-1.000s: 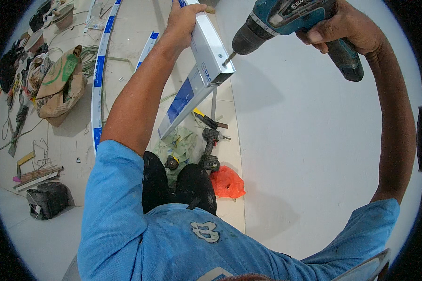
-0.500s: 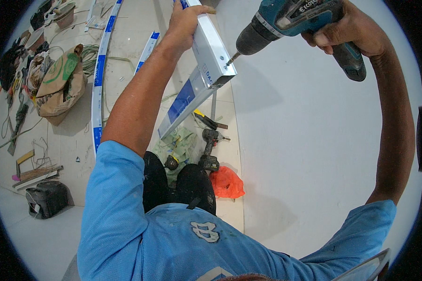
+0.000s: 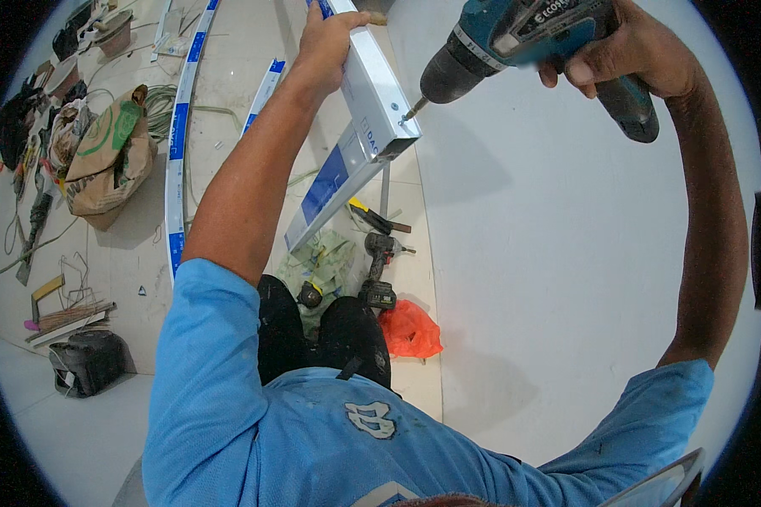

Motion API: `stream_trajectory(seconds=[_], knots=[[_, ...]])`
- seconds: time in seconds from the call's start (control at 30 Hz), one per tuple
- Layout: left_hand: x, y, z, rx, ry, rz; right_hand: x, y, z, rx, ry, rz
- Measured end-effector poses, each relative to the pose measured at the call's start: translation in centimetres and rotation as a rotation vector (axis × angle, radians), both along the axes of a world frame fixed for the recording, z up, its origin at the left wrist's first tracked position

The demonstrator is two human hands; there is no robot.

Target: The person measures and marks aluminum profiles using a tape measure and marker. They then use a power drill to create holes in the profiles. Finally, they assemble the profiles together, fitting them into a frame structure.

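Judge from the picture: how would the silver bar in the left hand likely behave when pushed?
The silver bar is probably stiff: its edges look straight and crisp. It may be light for its size, as its end near the drill bit appears hollow. Its smooth, shiny face could feel slippery.

Pale letters [image 3: 554, 10] run along the side of the teal and black plastic drill [image 3: 516, 46]. Blue letters [image 3: 369, 139] stand by the end edge of the shiny white metal bar [image 3: 379, 89]. A curly white mark [image 3: 369, 420] sits near the bottom edge of the light blue cloth shirt [image 3: 313, 456].
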State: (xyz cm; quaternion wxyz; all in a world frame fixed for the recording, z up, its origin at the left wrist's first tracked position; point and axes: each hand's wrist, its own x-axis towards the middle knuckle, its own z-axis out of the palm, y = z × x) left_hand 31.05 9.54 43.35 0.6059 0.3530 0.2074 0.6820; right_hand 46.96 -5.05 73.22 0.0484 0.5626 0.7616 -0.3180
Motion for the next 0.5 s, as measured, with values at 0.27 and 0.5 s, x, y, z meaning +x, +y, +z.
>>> stream_trajectory(seconds=[0.27,0.5], knots=[[1.1,-1.1,0.4,-0.053,-0.021,-0.039,-1.1,-0.7,0.2,0.001,-0.062,0.081],[-0.4,-0.7,0.4,-0.063,0.008,0.022,3.4,6.5,-0.9,-0.268,0.169,0.108]])
